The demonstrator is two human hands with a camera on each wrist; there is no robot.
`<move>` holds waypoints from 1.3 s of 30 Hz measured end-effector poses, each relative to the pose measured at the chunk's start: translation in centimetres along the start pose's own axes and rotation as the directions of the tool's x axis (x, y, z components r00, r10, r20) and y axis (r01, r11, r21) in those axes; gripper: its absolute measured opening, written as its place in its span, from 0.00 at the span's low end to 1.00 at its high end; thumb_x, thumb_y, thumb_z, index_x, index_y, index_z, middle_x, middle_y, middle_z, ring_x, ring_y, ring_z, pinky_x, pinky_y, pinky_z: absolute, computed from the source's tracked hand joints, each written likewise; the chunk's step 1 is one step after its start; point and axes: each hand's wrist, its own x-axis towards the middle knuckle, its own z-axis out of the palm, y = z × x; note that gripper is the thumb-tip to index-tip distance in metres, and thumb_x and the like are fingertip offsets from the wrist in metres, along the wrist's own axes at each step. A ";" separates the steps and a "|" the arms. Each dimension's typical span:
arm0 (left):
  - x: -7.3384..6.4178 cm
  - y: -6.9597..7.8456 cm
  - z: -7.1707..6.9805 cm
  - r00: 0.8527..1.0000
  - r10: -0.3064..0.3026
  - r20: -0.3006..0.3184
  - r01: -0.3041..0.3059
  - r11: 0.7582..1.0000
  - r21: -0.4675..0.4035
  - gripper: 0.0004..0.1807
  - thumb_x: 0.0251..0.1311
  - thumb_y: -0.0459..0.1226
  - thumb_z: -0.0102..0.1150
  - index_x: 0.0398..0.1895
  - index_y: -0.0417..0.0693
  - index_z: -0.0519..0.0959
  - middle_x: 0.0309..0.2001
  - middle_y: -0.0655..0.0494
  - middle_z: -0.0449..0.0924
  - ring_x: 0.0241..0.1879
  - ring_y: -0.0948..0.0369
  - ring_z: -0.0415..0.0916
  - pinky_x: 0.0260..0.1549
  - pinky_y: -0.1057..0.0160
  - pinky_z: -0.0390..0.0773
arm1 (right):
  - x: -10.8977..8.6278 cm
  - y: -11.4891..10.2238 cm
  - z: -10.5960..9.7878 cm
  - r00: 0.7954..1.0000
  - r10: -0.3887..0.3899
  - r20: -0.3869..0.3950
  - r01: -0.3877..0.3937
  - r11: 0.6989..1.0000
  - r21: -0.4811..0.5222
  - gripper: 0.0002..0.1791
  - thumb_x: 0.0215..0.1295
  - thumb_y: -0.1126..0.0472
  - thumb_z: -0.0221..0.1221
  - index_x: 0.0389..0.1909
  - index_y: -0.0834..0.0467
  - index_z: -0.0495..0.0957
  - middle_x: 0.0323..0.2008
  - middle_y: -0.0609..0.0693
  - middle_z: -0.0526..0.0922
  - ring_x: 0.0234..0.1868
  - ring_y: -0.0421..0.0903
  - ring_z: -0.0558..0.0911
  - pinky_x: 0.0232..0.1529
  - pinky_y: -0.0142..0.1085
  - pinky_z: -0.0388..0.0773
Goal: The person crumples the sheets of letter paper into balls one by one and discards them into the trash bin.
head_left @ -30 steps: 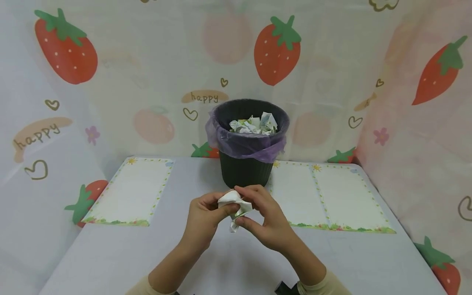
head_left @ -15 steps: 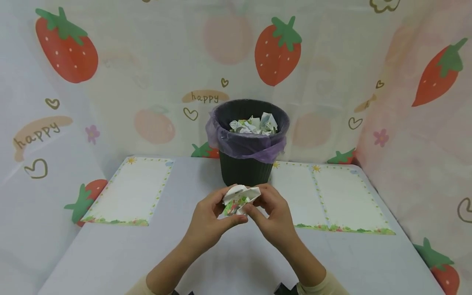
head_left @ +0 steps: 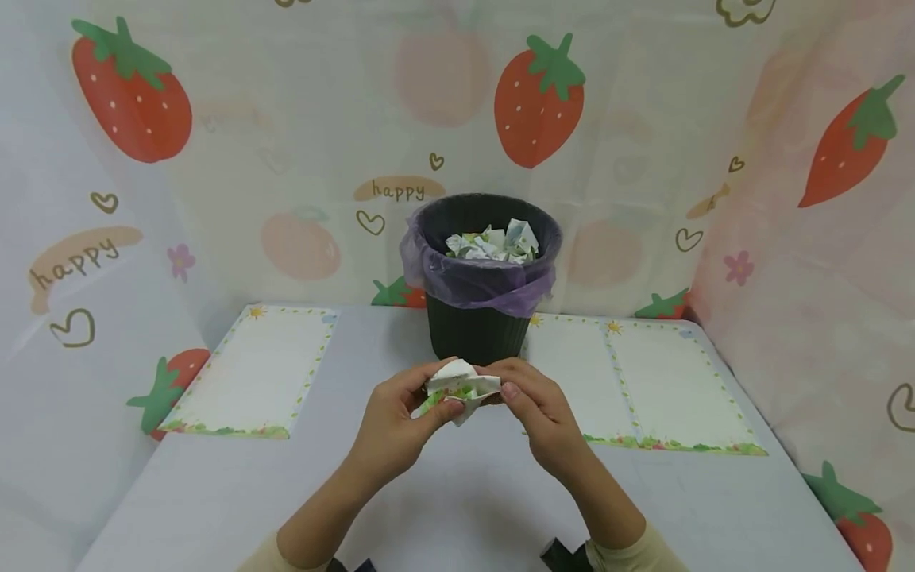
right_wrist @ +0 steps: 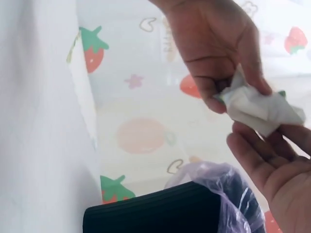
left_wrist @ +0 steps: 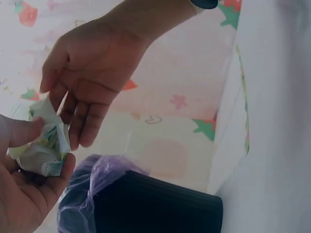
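Note:
A crumpled sheet of paper (head_left: 468, 389), white with a green and red print, is between both hands in front of the bin. The left hand (head_left: 396, 421) pinches it, thumb on the near side and fingers behind, as the left wrist view also shows with the paper (left_wrist: 46, 141). At the paper's right edge, the right hand (head_left: 546, 417) holds a corner between thumb and fingers. In the right wrist view the right hand (right_wrist: 286, 179) has several fingers beneath the paper (right_wrist: 260, 109), its thumb out of frame, while the left hand (right_wrist: 218, 48) grips from above.
A black bin (head_left: 479, 330) with a purple liner (head_left: 472, 286) stands just beyond the hands, with crumpled papers (head_left: 493, 242) inside. One bordered sheet (head_left: 250, 373) lies flat on the left of the white table (head_left: 214, 492); two sheets (head_left: 679, 381) lie on the right. Strawberry-print cloth surrounds the table.
The paper has been turned and squeezed between the hands, and its green print shows more than a second ago. The right thumb has shifted from below the paper to its right edge.

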 end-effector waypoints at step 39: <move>-0.2 0.5 0.1 0.988 0.145 -0.050 -0.134 0.975 0.179 0.28 0.57 0.35 0.74 0.63 0.57 0.82 0.43 0.61 0.73 0.46 0.61 0.75 0.45 0.64 0.85 | -0.1 0.4 0.0 0.994 0.007 0.112 -0.009 1.000 0.019 0.25 0.74 0.71 0.56 0.70 0.67 0.68 0.59 0.62 0.81 0.54 0.46 0.84 0.51 0.36 0.85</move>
